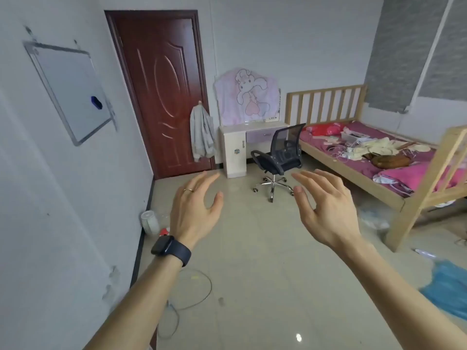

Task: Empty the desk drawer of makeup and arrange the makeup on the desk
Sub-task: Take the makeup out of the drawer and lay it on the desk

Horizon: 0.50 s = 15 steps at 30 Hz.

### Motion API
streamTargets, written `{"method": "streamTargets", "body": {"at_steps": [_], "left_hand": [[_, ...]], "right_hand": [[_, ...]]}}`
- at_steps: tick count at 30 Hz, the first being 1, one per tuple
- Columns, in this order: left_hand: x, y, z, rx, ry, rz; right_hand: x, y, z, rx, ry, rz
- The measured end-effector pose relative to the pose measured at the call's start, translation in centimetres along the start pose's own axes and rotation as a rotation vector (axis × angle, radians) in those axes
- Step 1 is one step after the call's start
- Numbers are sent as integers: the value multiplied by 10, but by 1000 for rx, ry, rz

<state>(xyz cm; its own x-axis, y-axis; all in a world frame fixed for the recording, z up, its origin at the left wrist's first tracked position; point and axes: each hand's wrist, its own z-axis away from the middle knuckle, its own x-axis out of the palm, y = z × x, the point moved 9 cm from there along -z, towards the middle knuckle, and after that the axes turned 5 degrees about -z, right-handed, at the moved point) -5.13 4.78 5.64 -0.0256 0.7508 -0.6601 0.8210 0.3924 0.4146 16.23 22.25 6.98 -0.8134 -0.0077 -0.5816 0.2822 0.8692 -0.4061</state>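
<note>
A bedroom is being viewed from the far side of the floor, and every place here is being given from the desk (233, 165). To the right of the desk, a wooden bed (348, 170) with pink bedding and loose clutter is being shown. To the left of the desk a dark red door (161, 97) is standing shut, and between door and desk a grey jacket (202, 135) is hanging. Above the desk, a pink cloth with a rabbit picture (247, 97) is being seen. Just in front of the desk, a black office chair (280, 157) is standing, partly before the purple drawer (262, 135).

The drawer is being shown under the desk top, at its right part, with the front closed. No makeup can be made out.

The left hand (194, 208) and the right hand (328, 210) are being held up apart from each other, with the fingers loosely spread, and nothing is being gripped. Both are well apart from the desk.

The drawer is lying straight ahead, in the gap between the two hands as viewed. Its front is running left to right, so a pull toward the chair is being expected. Neither hand can be judged as clearly nearer. Probably the floor must be crossed first and the chair moved aside.
</note>
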Motion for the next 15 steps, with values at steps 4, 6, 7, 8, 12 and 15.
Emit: {"method": "streamTargets", "body": {"at_steps": [4, 6, 7, 8, 12, 15], "left_hand": [[44, -29, -3, -93, -107, -49], [67, -43, -9, -110, -138, -64], [79, -51, -16, -114, -148, -73], [90, -60, -23, -117, -157, -75], [141, -97, -70, -135, -184, -83], [180, -127, -118, -147, -195, -72]], "right_hand": [[43, 37, -2, 76, -88, -1], [72, 57, -6, 102, -143, 9], [86, 67, -11, 115, -164, 14], [100, 78, -17, 138, -181, 9], [160, 113, -52, 152, -223, 17], [203, 139, -92, 166, -237, 22]]}}
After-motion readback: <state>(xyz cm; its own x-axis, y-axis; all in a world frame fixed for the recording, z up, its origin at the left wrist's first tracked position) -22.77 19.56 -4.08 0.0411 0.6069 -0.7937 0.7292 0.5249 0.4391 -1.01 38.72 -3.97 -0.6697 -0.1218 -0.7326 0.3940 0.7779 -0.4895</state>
